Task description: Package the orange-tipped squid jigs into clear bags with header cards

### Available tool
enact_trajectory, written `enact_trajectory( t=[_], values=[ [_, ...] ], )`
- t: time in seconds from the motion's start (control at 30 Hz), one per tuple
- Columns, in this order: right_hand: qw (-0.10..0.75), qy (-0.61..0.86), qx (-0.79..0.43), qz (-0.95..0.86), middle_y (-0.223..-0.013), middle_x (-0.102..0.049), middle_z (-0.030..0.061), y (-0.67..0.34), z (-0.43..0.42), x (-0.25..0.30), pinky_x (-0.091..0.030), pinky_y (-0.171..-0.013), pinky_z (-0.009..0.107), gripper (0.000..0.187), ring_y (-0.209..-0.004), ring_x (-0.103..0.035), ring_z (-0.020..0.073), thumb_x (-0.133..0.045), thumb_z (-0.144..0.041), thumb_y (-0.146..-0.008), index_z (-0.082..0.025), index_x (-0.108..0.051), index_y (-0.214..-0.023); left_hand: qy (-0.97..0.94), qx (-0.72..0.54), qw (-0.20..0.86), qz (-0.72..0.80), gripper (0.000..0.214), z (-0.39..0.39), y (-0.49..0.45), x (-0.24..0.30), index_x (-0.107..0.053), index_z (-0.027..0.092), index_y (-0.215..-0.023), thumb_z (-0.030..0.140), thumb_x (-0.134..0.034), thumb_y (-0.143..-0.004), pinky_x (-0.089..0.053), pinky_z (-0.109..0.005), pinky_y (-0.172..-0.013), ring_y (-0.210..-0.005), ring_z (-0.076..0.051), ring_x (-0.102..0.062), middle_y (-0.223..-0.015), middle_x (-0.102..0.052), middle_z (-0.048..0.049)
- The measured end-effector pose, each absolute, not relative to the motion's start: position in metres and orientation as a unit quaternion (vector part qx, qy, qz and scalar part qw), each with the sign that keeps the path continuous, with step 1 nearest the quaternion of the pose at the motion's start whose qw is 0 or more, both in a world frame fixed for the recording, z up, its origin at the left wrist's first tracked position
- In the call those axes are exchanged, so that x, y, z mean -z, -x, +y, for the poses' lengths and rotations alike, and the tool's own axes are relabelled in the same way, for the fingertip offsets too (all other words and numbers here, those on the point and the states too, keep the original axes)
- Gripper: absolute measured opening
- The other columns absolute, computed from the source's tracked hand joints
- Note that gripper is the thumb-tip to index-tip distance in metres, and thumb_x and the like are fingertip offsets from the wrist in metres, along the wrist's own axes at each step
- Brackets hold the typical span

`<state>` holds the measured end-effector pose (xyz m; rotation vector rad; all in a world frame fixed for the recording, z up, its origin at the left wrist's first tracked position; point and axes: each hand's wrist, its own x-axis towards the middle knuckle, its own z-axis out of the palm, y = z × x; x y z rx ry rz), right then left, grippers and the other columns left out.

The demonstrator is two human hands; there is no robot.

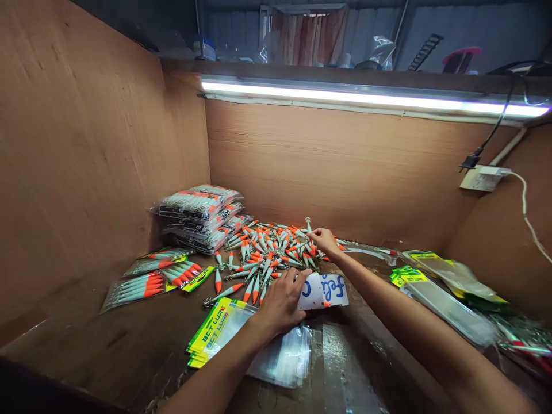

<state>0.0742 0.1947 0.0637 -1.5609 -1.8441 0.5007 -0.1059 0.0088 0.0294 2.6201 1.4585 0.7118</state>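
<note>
My right hand (pixel 324 240) pinches one squid jig (pixel 308 223) over the far right of a loose pile, its hooked end pointing up. The pile of jigs (pixel 269 259), pale with orange ends and metal hooks, lies in front of both hands. My left hand (pixel 282 299) is closed around the left end of a white card (pixel 330 290) with blue handwriting, thumb at the near edge and fingers at the far one. A small orange tip shows at the card's near edge. Beneath my left wrist lie clear plastic bags (pixel 284 356) with yellow-green "BCT LURE" headers.
Stacked packs of jigs (pixel 202 213) stand at the back left, with filled bags (pixel 142 284) nearer. More clear packaging (pixel 448 305) lies on the right. Wooden walls (pixel 345 167) enclose the bench under a lit tube lamp (pixel 366 99). A plug (pixel 472 160) hangs at the right.
</note>
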Motion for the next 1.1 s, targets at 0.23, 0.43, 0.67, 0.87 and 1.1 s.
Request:
enact_trajectory(
  t=[0.23,0.43,0.67,0.87,1.1],
  values=[
    [0.391,0.539,-0.213,-0.715,-0.081,-0.073,0.0072,-0.156,0.139,-0.057,-0.048,-0.056,0.025,0.036,-0.067,-0.066,0.0175,-0.059,-0.045,-0.084,-0.012,-0.068,-0.096,-0.838,-0.239,0.024,0.489,0.081,0.008,0.106,-0.032,-0.034,0.031,-0.141,0.022,-0.069,-0.069,-0.048,-0.039,-0.087,-0.108,-0.027,-0.053,-0.121,-0.051,-0.0068],
    [0.321,0.59,-0.166,-0.722,-0.066,-0.07,0.0042,-0.22,0.078,-0.014,-0.045,-0.059,0.028,0.016,-0.063,-0.064,0.0209,-0.073,-0.032,-0.067,-0.017,-0.075,-0.072,-0.86,-0.216,0.038,0.46,0.084,0.009,0.105,-0.031,-0.034,0.032,-0.142,0.022,-0.069,-0.067,-0.048,-0.037,-0.086,-0.104,-0.026,-0.057,-0.122,-0.05,-0.0064],
    [0.369,0.517,-0.123,-0.762,-0.095,-0.072,0.0046,-0.221,0.043,-0.016,-0.049,-0.081,0.033,0.023,-0.09,-0.065,0.022,-0.059,-0.038,-0.088,-0.02,-0.072,-0.095,-0.866,-0.221,0.065,0.443,0.082,0.011,0.105,-0.032,-0.035,0.032,-0.142,0.024,-0.07,-0.068,-0.049,-0.037,-0.09,-0.109,-0.026,-0.057,-0.126,-0.051,-0.0063],
    [0.318,0.414,-0.052,-0.851,-0.094,-0.07,0.0052,-0.205,0.012,-0.038,-0.05,-0.074,0.029,0.02,-0.084,-0.063,0.0186,-0.054,-0.028,-0.097,-0.022,-0.07,-0.107,-0.865,-0.227,0.072,0.442,0.084,0.01,0.101,-0.034,-0.034,0.032,-0.143,0.021,-0.07,-0.067,-0.048,-0.038,-0.092,-0.111,-0.027,-0.057,-0.129,-0.051,-0.006],
    [0.292,0.409,0.132,-0.854,-0.088,-0.068,0.0065,-0.17,-0.003,-0.033,-0.046,-0.074,0.033,0.016,-0.084,-0.057,0.0211,-0.055,-0.022,-0.097,-0.022,-0.069,-0.105,-0.865,-0.241,0.055,0.438,0.082,0.009,0.099,-0.032,-0.036,0.032,-0.142,0.021,-0.071,-0.068,-0.047,-0.039,-0.094,-0.112,-0.027,-0.055,-0.126,-0.051,-0.0059]
  ],
)
